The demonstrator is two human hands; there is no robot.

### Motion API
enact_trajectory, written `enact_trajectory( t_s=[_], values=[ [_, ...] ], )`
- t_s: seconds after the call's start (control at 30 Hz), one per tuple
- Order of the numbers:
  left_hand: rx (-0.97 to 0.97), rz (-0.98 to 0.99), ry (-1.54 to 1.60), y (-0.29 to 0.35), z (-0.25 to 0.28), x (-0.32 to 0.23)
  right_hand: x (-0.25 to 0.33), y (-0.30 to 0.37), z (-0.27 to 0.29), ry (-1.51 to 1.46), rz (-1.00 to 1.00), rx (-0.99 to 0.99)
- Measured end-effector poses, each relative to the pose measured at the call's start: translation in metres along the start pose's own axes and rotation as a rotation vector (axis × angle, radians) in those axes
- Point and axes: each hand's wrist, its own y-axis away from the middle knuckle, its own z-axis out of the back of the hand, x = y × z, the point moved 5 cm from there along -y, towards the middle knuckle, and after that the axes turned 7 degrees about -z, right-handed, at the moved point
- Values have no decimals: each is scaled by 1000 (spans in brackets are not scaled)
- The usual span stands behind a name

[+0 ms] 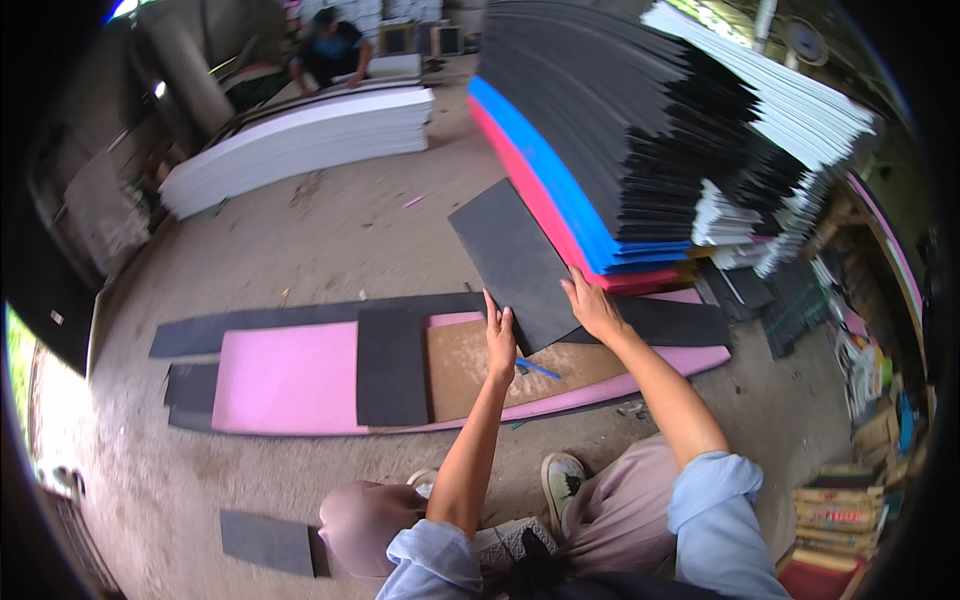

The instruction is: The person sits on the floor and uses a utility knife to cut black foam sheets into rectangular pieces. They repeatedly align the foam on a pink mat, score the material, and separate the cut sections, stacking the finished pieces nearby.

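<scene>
A rectangular black foam sheet (512, 255) is held up in front of me, tilted, between both hands. My left hand (500, 335) grips its near left edge, fingers pointing up. My right hand (594, 305) grips its right edge, thumb toward the sheet's face. Below lies a scuffed brown board (465, 370) on long pink and black foam strips. A slim blue tool (538, 369), possibly a cutter or pen, rests on the board, partly behind my left hand. Left of the board are another black foam piece (392, 368) and a pink foam sheet (288, 378).
A tall stack of black foam sheets (600, 110), with blue and pink layers beneath, rises just beyond my right hand. At far left, a person (335, 50) bends over a white sheet stack (300, 140). A loose black piece (266, 542) lies near my left knee; a book pile (835, 515) stands lower right.
</scene>
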Motion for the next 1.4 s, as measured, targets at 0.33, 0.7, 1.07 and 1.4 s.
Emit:
enact_trajectory(
  t_s=[0.33, 0.7, 1.07, 1.4],
  values=[
    [589, 113, -118, 51, -130, 17, -164, 58, 71, -6, -338, 133],
    [1142, 229, -383, 218, -233, 201, -399, 295, 11, -870, -1214, -534],
    [1481, 295, -789, 340, -259, 311, -439, 432, 15, -38, -1531, -413],
    [1599, -149, -735, 281, -277, 221, -382, 357, 41, 144, -1034, -284]
  ],
)
